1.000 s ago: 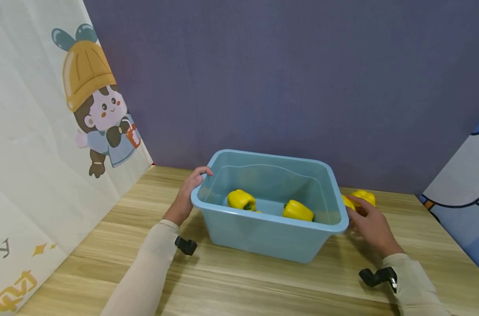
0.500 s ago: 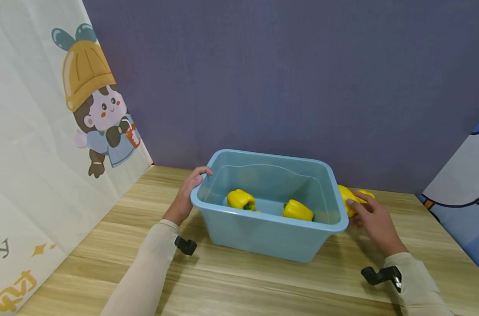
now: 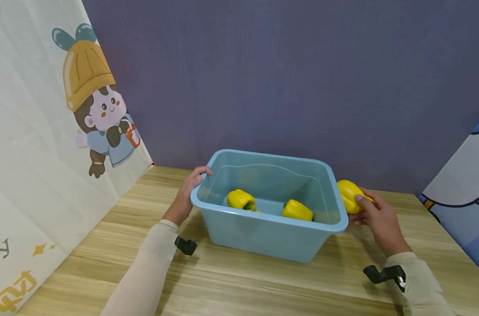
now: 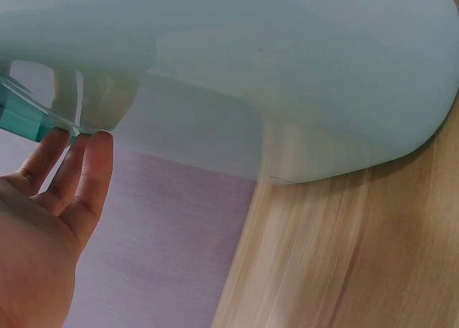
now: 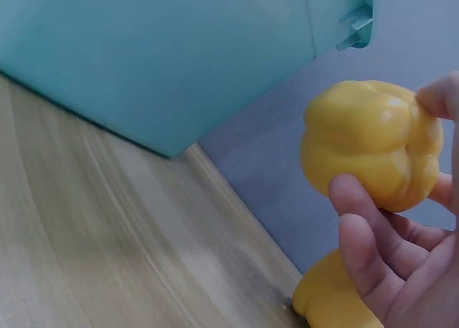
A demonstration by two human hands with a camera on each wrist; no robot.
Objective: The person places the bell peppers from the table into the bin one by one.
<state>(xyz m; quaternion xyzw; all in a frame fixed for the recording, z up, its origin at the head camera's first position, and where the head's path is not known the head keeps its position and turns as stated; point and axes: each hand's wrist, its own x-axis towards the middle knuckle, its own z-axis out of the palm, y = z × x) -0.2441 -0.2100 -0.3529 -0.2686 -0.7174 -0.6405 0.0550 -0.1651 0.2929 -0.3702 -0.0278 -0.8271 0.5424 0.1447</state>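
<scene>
A light blue plastic bin [image 3: 263, 239] stands on the table, tilted in no visible way. My left hand [image 3: 187, 195] grips its left rim; in the left wrist view, the fingertips [image 4: 97, 152] curl under the lip. Beside the bin's right end, my right hand [image 3: 383, 224] holds a yellow bell pepper [image 3: 348, 196] between thumb and fingers, lifted off the tabletop. Below it, the right wrist view shows another yellow bell pepper [image 5: 331, 296] on the table. Inside the bin lie a left pepper [image 3: 240, 199] and a right pepper [image 3: 297, 210], with a sliver of more yellow between them.
The wood-grain table [image 3: 223, 285] ends at a dark blue-grey partition [image 3: 282, 79] behind the bin. A white cartoon-printed sheet [image 3: 34, 175] borders the left side, and another printed panel [image 3: 460, 184] the right. Both wrists carry black mounts.
My right hand has taken hold of a yellow bell pepper beside the bin and raised it, drawing slightly rightward. The left hand and the bin have stayed in place.
</scene>
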